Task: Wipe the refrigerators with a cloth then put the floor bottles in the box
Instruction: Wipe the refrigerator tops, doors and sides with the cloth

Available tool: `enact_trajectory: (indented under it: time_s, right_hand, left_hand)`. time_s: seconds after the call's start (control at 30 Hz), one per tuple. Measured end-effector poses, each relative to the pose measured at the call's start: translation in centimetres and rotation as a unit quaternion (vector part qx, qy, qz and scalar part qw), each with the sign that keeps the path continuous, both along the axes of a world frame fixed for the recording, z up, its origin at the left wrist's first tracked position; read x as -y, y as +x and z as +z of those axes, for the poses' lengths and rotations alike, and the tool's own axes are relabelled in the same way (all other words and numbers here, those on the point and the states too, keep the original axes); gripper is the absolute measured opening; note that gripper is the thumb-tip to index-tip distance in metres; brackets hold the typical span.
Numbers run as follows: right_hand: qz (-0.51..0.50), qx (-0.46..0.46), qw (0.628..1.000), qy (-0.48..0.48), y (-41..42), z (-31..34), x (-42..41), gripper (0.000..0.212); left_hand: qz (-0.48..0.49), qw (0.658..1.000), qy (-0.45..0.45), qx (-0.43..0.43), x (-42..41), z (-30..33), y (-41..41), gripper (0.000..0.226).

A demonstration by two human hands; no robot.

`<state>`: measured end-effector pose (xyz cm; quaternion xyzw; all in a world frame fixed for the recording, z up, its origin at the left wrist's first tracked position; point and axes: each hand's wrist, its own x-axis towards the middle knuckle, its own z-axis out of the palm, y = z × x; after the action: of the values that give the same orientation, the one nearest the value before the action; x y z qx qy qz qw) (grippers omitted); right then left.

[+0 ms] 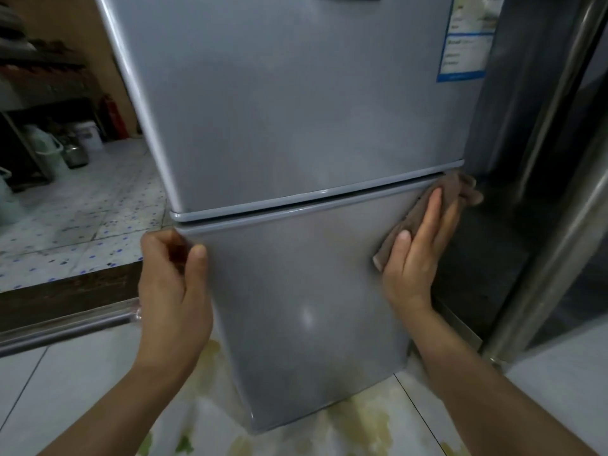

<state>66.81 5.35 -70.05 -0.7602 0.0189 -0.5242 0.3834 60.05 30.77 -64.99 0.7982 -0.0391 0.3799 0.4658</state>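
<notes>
A grey two-door refrigerator point(296, 126) fills the middle of the head view. My right hand point(418, 255) lies flat on a brown cloth point(441, 205), pressing it against the upper right corner of the lower door point(306, 307), just below the door seam. My left hand point(174, 284) grips the left edge of that lower door, thumb on the front face, fingers wrapped around the side. No bottles or box can be seen.
A second, steel refrigerator point(543, 159) stands close on the right with a long vertical handle point(539, 251). To the left, a metal threshold rail point(65, 327) crosses the floor; beyond it a speckled tile floor point(82, 218) holds buckets and containers point(49, 149) under shelves.
</notes>
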Motion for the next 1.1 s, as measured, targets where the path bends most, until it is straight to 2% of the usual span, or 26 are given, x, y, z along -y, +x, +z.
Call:
enact_trajectory:
  time_s: [0.17,0.3,0.43,0.57,0.67,0.77,0.9,0.97,1.1]
  right_hand:
    - [-0.014,0.052,0.995,0.079,1.7,2.7,0.9,0.063]
    - [-0.019,0.065,0.991,0.115,2.0,1.5,1.6,0.059]
    - [0.005,0.023,0.990,0.136,1.7,-2.9,2.1,0.055]
    - [0.040,-0.071,0.965,0.248,0.0,-7.3,1.6,0.058]
    - [0.042,-0.095,0.948,0.301,-0.7,-6.9,0.7,0.060]
    - [0.022,-0.047,0.960,0.274,-0.8,-2.5,-1.3,0.069]
    - [-0.035,0.035,0.987,0.154,-0.2,1.3,-4.7,0.066]
    - [-0.037,0.041,0.993,0.105,-0.5,-0.7,-6.3,0.061]
    - [-0.002,-0.025,0.998,0.050,-2.6,-9.0,-8.1,0.059]
  left_hand:
    - [-0.001,0.999,0.027,0.023,-0.5,-0.5,0.2,0.006]
    - [0.004,0.999,0.028,0.034,-0.2,-0.4,0.4,0.003]
    - [0.006,0.999,0.026,0.043,0.0,-0.6,0.3,0.005]
    - [-0.005,0.999,0.023,0.044,0.1,-0.3,0.1,0.014]
    - [-0.019,1.000,0.003,0.011,-0.2,-0.9,-0.5,0.004]
    - [-0.020,0.999,0.002,-0.032,-1.1,-3.1,-1.6,0.016]
    - [-0.027,0.993,0.067,-0.098,-1.5,-5.7,-2.4,0.013]
    - [-0.022,0.991,0.076,-0.111,-1.4,-6.0,-2.2,0.009]
    - [-0.023,0.992,0.065,-0.107,-1.3,-6.3,-1.8,0.007]
